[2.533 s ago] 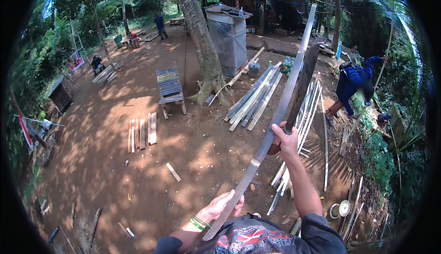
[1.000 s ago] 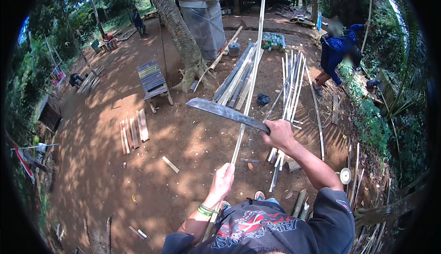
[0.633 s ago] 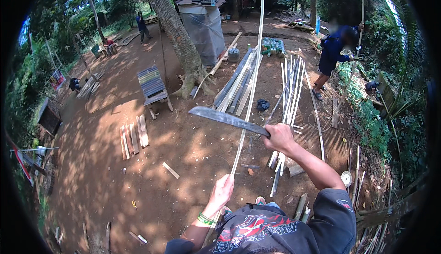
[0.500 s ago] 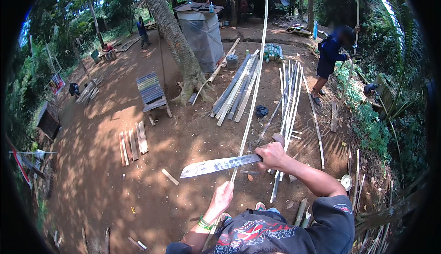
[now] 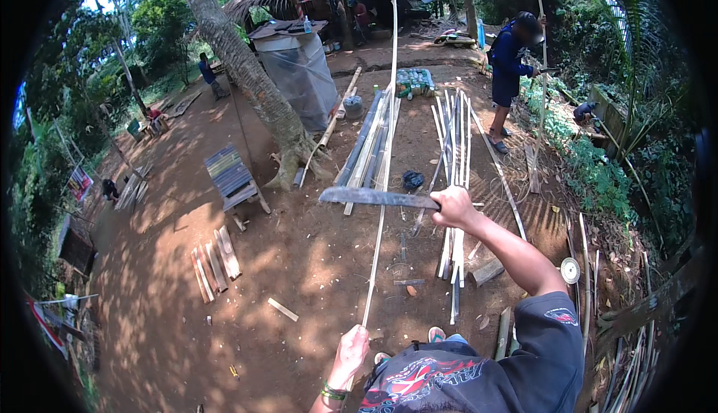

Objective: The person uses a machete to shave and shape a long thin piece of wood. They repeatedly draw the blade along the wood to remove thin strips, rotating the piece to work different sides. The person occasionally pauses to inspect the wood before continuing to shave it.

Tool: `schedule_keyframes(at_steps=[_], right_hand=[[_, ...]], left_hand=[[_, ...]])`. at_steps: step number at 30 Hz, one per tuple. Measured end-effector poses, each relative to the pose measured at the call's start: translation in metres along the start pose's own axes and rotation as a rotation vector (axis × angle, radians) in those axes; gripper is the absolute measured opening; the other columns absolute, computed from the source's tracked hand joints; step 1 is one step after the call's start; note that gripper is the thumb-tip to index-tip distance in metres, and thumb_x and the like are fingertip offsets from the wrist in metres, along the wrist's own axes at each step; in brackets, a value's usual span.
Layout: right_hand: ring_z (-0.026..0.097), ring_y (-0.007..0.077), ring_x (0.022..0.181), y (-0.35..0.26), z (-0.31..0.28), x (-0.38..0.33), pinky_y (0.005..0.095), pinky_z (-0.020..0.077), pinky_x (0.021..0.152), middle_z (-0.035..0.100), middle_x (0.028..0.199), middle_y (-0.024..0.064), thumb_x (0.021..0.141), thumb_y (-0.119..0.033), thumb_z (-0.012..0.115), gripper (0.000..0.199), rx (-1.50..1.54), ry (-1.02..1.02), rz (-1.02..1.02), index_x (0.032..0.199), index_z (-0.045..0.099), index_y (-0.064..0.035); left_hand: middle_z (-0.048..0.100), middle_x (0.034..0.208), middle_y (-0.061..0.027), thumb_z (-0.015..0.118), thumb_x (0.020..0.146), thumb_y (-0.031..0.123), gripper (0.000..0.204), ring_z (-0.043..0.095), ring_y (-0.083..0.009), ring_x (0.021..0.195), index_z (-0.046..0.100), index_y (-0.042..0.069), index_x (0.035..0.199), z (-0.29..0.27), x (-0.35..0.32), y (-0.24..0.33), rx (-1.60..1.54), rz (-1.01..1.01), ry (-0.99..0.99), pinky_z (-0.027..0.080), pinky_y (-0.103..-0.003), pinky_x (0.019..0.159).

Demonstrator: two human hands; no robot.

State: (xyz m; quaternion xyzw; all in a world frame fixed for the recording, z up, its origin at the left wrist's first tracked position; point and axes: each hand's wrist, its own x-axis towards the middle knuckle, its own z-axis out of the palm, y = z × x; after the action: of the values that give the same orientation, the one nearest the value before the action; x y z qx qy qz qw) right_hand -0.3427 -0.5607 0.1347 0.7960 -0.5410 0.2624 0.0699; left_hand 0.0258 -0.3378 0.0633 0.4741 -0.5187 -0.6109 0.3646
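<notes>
- Clamped in the right grip (image 5: 455,208): one machete (image 5: 378,198), held by its handle, roughly level, tip toward the left.
- Clamped in the left grip (image 5: 351,352): one strip (image 5: 373,271), long, thin and pale, held near its lower end.
- Running up from the left grip, behind the machete blade, to a far tip in front of the dark shed (image 5: 407,15): that same single strip. Impossible to tell whether touching the blade.
- Beyond the blade, on the brown ground (image 5: 299,263): two piles of long strips, a left pile (image 5: 364,155) and a right pile (image 5: 458,248), both overlapped too much for an exact count.
- Just right of the right pile: one lone strip (image 5: 497,170).
- Between the piles: one black bag (image 5: 412,180).
- Farther back: one pack of bottles (image 5: 413,82), too small to count singly, and one jug (image 5: 353,106).
- To the left: about five boards (image 5: 216,267) side by side, one short lath (image 5: 283,309) nearer, and one slatted stand (image 5: 229,174) near one leaning tree (image 5: 243,62).
- At the right edge of the ground: one co-worker (image 5: 508,62) in dark blue, with one upright pole (image 5: 543,47).
- Far left: three more people, namely one standing person (image 5: 209,73), one seated person (image 5: 155,120) and one low-down person (image 5: 110,189).
</notes>
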Motion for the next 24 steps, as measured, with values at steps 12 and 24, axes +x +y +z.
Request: schedule_keyframes(at_steps=[12,24], right_hand=[[0.046,0.0108,0.049,0.018,0.026,0.056,0.0316,0.0389,0.049,0.054,0.059,0.0006,0.095,-0.031,0.061,0.032,1.055,-0.024,0.505,0.094,0.072,-0.0015],[0.041,0.0054,0.047,-0.053,-0.005,0.081,0.0247,0.0324,0.044,0.046,0.056,-0.0046,0.091,-0.024,0.073,0.025,1.492,0.288,0.432,0.082,0.063,-0.0027]], left_hand=[[0.041,0.059,0.0021,0.051,0.104,0.033,0.036,0.038,-0.0070,0.054,0.050,0.005,0.081,-0.004,-0.017,-0.049,0.439,0.093,0.181,0.034,-0.029,0.048],[0.058,0.063,-0.0196,0.060,0.098,0.032,0.032,0.063,-0.0404,0.060,0.049,0.004,0.085,-0.020,0.009,-0.084,0.566,0.088,0.266,0.044,-0.048,0.052]])
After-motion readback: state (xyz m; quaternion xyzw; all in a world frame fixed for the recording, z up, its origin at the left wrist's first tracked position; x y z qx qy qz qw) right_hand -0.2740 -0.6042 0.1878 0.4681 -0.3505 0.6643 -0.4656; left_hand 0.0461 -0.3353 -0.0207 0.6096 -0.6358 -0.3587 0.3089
